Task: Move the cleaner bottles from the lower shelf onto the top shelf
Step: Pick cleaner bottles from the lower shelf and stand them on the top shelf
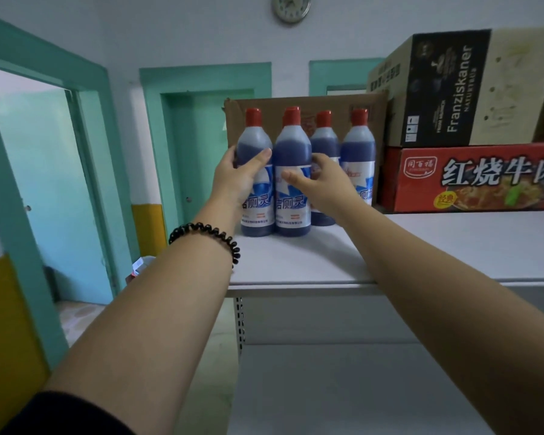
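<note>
Currently the cleaner bottles (358,152) stand upright on the top shelf (296,262), near its left end: blue liquid, red caps, blue-white labels. Two are in front, at least two behind, and one more red cap peeks out behind the front pair; exact count unclear. The front two touch side by side.

The left hand (236,180) grips the leftmost bottle (254,141) at mid-body, thumb across the front, fingers wrapped round its left side. The right hand (325,183) holds the second bottle (292,150), thumb on the front label, fingers curled round its right side into the gap before the back row. Both bottles' bases look set on the shelf surface.

A black beaded bracelet (208,235) sits on the left wrist. A brown cardboard sheet (296,103) stands just behind the bottles. To their right is a red noodle carton (471,183) with Chinese print, and a Franziskaner beer box (446,89) is stacked on it. The lower shelf (358,387) shows below as a white surface, with a perforated metal upright (239,324) at its left corner. A round wall clock (291,7) hangs above. Teal door frames (201,76) and a yellow lower wall (148,227) are at the left.
</note>
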A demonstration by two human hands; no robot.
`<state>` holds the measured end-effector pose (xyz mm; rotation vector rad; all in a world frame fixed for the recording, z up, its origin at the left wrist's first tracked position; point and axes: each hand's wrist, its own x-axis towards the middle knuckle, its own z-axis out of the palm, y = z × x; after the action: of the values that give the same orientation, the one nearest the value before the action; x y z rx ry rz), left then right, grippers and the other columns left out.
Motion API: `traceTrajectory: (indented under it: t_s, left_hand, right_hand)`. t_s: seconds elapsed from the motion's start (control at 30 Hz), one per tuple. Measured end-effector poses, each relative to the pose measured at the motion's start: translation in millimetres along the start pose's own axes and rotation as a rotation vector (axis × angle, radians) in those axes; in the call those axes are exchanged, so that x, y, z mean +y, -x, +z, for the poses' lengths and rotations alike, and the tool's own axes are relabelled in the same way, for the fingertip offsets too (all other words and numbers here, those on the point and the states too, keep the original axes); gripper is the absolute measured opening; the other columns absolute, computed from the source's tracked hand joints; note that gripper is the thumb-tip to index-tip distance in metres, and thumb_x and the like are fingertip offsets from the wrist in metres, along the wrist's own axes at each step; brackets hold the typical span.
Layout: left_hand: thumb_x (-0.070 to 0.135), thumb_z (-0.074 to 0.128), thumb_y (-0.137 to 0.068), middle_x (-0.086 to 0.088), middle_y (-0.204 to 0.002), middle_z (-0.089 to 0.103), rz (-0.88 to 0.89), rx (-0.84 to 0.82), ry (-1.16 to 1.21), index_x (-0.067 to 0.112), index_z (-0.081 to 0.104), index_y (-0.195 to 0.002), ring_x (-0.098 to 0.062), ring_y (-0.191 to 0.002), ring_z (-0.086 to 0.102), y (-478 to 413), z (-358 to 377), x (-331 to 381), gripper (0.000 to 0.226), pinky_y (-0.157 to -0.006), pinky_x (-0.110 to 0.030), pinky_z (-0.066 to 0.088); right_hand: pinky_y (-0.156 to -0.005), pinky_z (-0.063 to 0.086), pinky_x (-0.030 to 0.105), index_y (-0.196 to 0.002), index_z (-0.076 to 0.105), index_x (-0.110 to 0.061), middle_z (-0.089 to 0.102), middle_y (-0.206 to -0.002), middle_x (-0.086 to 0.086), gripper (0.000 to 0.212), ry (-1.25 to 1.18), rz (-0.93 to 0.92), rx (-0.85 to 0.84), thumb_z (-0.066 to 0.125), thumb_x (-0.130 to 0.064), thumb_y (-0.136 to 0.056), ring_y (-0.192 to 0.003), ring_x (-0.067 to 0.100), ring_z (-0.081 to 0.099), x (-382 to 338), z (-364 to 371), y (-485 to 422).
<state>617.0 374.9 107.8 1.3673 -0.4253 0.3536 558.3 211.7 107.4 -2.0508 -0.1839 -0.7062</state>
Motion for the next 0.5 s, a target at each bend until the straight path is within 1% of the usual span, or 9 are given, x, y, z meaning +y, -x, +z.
traceTrajectory:
  t_s: [0.13, 0.27, 0.33, 0.43, 0.5]
  left_hand:
    - [0.050, 0.085, -0.062, 0.001, -0.115, 0.074, -0.014, -0.032, 0.006, 0.031, 0.063, -0.123, -0.025, -0.100, 0.073, 1.6, -1.3, 1.5, 0.068, -0.088, -0.052, 0.059]
    - [0.043, 0.083, -0.072, 0.001, -0.118, 0.073, -0.020, -0.049, 0.021, 0.031, 0.061, -0.126, -0.024, -0.101, 0.073, 2.2, -1.6, 0.3, 0.060, -0.087, -0.051, 0.059]
    - [0.041, 0.082, -0.077, 0.001, -0.119, 0.073, -0.018, -0.047, 0.025, 0.031, 0.060, -0.128, -0.024, -0.102, 0.073, 3.2, -0.6, -0.1, 0.057, -0.087, -0.051, 0.059]
    - [0.039, 0.080, -0.081, 0.003, -0.121, 0.071, -0.006, -0.042, 0.017, 0.031, 0.057, -0.130, -0.022, -0.103, 0.073, 4.5, 1.0, 0.7, 0.055, -0.087, -0.050, 0.060]
    - [0.039, 0.080, -0.081, 0.003, -0.121, 0.071, -0.007, -0.035, 0.009, 0.031, 0.056, -0.131, -0.022, -0.102, 0.073, 5.1, 1.2, 1.4, 0.057, -0.086, -0.050, 0.060]
  right_hand:
    - [-0.076, 0.052, 0.025, -0.138, 0.047, -0.020, 0.064, -0.115, -0.007, 0.060, 0.026, -0.021, 0.017, 0.070, -0.046, -0.089, -0.099, 0.010, 0.062, -1.8, 0.3, 4.5]
    - [-0.072, 0.048, 0.021, -0.136, 0.044, -0.022, 0.062, -0.113, -0.008, 0.066, 0.045, -0.003, -0.044, 0.079, -0.032, -0.081, -0.100, 0.011, 0.063, 3.0, -0.1, 7.3]
    - [-0.074, 0.050, 0.022, -0.135, 0.044, -0.022, 0.061, -0.113, -0.009, 0.067, 0.028, 0.022, -0.075, 0.082, -0.027, -0.080, -0.102, 0.012, 0.063, 4.7, -0.2, 8.7]
    - [-0.083, 0.053, 0.027, -0.138, 0.043, -0.022, 0.061, -0.116, -0.009, 0.068, 0.009, 0.034, -0.088, 0.081, -0.026, -0.082, -0.102, 0.011, 0.061, 5.0, -1.7, 10.4]
    - [-0.085, 0.053, 0.029, -0.138, 0.043, -0.022, 0.062, -0.118, -0.007, 0.068, 0.011, 0.029, -0.084, 0.081, -0.026, -0.082, -0.102, 0.011, 0.061, 4.8, -2.2, 10.6]
